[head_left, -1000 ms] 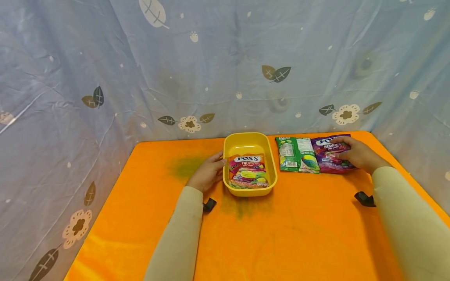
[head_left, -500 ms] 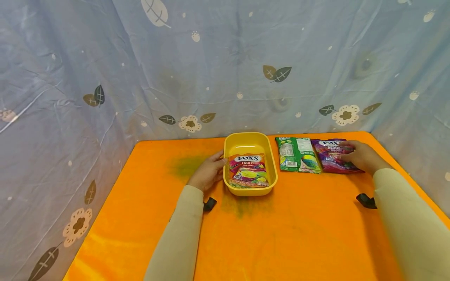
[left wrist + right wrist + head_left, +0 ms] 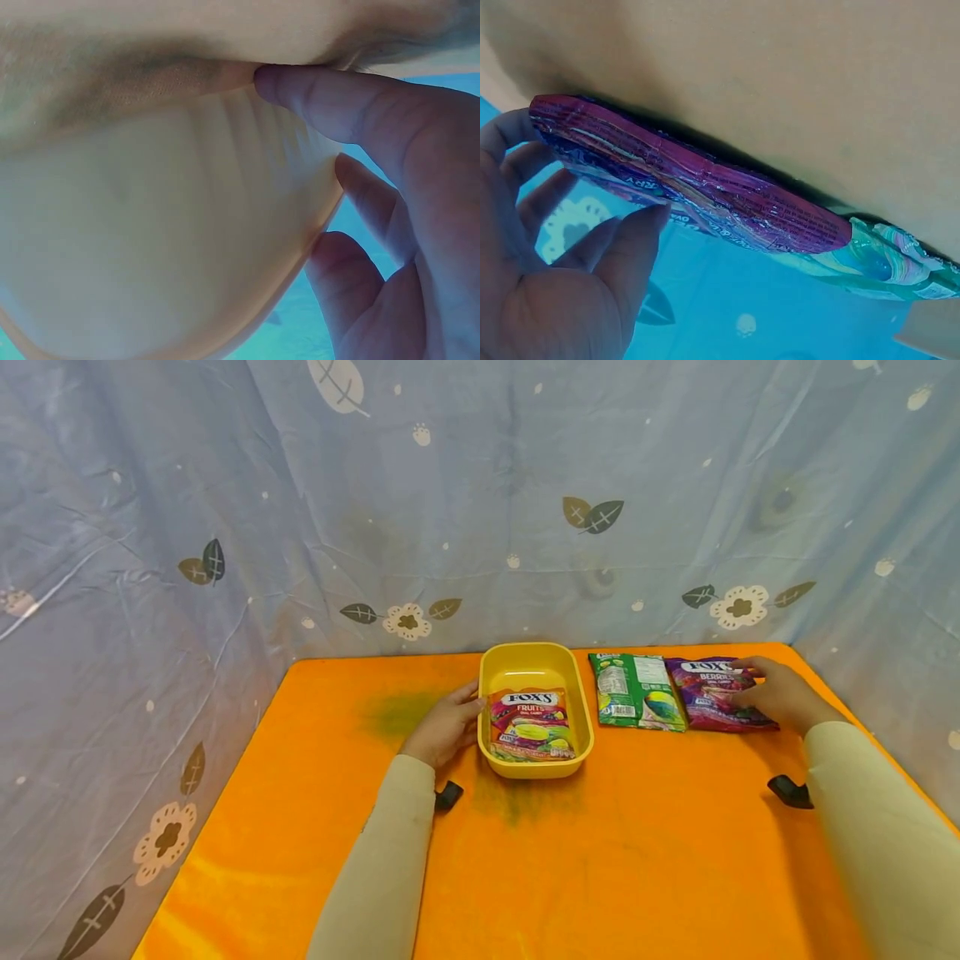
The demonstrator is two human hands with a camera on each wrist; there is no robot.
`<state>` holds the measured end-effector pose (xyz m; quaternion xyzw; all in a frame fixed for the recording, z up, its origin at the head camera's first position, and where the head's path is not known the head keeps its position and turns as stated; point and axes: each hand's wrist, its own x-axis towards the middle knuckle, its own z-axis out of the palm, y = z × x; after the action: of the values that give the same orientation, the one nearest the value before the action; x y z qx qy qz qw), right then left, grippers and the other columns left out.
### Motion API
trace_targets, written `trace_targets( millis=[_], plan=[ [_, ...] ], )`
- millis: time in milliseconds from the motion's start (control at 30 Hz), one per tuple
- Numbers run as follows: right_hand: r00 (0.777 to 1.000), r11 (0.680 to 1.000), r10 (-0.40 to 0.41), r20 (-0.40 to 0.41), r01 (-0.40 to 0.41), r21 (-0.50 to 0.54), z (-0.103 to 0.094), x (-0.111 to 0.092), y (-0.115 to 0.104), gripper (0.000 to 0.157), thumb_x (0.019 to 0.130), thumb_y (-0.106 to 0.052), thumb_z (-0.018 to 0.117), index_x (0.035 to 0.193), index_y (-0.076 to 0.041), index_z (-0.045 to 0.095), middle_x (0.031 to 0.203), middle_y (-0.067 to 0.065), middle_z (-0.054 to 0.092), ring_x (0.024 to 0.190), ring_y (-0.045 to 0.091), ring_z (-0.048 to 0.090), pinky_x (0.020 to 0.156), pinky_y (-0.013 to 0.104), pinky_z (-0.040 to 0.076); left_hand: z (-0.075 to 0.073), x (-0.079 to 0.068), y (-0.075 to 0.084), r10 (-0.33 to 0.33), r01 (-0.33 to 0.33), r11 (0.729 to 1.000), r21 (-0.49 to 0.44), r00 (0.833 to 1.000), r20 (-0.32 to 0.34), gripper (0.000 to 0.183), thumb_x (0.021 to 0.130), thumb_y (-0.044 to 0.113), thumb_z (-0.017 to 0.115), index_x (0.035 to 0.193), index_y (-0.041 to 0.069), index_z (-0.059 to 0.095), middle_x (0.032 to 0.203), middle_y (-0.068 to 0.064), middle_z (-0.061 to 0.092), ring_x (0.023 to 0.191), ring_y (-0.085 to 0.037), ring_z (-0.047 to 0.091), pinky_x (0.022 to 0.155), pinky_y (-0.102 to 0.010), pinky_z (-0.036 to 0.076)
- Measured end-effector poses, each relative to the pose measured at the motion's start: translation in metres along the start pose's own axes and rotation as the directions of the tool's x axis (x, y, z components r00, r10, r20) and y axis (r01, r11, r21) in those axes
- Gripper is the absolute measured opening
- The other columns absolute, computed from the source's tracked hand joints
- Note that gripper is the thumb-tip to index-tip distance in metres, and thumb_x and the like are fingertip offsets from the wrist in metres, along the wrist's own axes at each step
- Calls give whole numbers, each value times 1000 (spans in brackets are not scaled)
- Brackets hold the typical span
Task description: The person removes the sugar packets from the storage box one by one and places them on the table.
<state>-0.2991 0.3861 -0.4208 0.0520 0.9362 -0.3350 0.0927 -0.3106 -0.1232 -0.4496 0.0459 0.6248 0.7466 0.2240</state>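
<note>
A yellow plastic basket (image 3: 534, 664) stands on the orange cloth, holding an orange-red Fox's Fruits candy bag (image 3: 528, 727). Against its left side rests my left hand (image 3: 444, 728), fingers loosely bent; the left wrist view shows fingertips (image 3: 277, 82) right at the basket's outer wall. On the right, a purple Fox's Berries candy bag (image 3: 705, 693) lies flat beside a green candy bag (image 3: 637, 693) that shows its back label. My right hand (image 3: 783, 693) is over the purple bag's right edge. In the right wrist view its fingers and thumb (image 3: 634, 247) are spread apart around that edge.
Orange cloth (image 3: 637, 843) covers the table. Blue-grey curtains (image 3: 465, 510) with leaf and flower prints rise behind it and along both sides. A black piece (image 3: 789, 792) sticks out at the right wrist, and a similar black piece (image 3: 450, 797) at the left.
The purple bag has shifted slightly right and toward me, settling flat next to the green bag. My right hand has drawn a little to the right. The left hand and basket hold still.
</note>
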Motion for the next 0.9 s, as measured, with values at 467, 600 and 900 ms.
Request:
trace_targets(
  millis=[467,600,900],
  plan=[
    [998,999,-40,-52,39,-8,-4,-1,-6,81,92,-45,61,150,-2,24,141,39,20,115,53,35,89,63,41,2,-1,2,-14,14,1000,-14,1000,-9,53,102,19,47,152,23,30,136,-11,52,114,-27,58,92,-41,48],
    [997,999,-55,-61,55,-5,-5,-3,-10,82,91,-47,60,150,-4,23,142,37,20,113,51,39,86,60,45,1,-1,2,-15,15,1000,-10,1000,-11,53,102,19,48,152,24,30,135,-11,53,113,-27,58,91,-40,48],
    [993,993,-111,-36,112,35,-2,-7,-30,81,92,-45,61,152,-8,22,143,33,25,109,47,46,82,53,49,2,-1,3,-18,18,1000,1,1000,-25,52,102,19,48,151,23,32,133,-11,54,109,-27,60,89,-40,50]
  ],
)
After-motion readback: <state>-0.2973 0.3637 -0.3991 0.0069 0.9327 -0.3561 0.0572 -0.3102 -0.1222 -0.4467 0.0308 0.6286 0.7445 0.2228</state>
